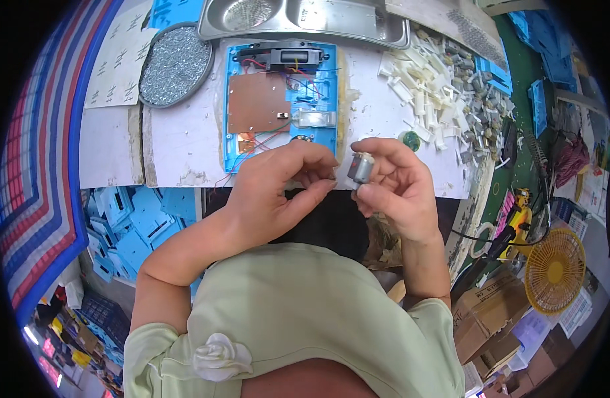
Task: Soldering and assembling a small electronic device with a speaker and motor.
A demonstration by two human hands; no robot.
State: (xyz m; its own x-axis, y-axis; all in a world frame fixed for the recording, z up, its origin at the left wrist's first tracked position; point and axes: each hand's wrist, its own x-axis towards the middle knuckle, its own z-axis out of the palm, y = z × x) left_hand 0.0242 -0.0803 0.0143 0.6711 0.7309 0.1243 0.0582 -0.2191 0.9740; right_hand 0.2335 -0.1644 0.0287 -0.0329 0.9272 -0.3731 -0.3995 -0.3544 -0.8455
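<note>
A small silver-grey metal motor (362,168) sits pinched between thumb and fingers of the right hand (396,187), over the near edge of the white surface (185,149). The likeliest mishap is a slip: the grip bears on a smooth, rounded casing, and the drop towards 6 o'clock runs past that edge to the lap. The left hand (282,180) hangs at about 9 o'clock from the motor, thumb and forefinger curled nearly tip to tip; whether they hold something tiny, I cannot tell.

At 10 o'clock lies an open, light-blue plastic housing (328,89) with a flat brown board (257,103) inside. Thin red wires (234,166) straggle over its 7 o'clock corner (just where a sleeve or wrist could catch), so a careless sweep of the left forearm might tug a joint loose.

Around 1 o'clock is a loose heap of white plastic pieces (421,89), running into a pile of small grey metal parts (481,99) at 2 o'clock. Were the motor put down among those greys, it could easily be lost by likeness of colour.
</note>
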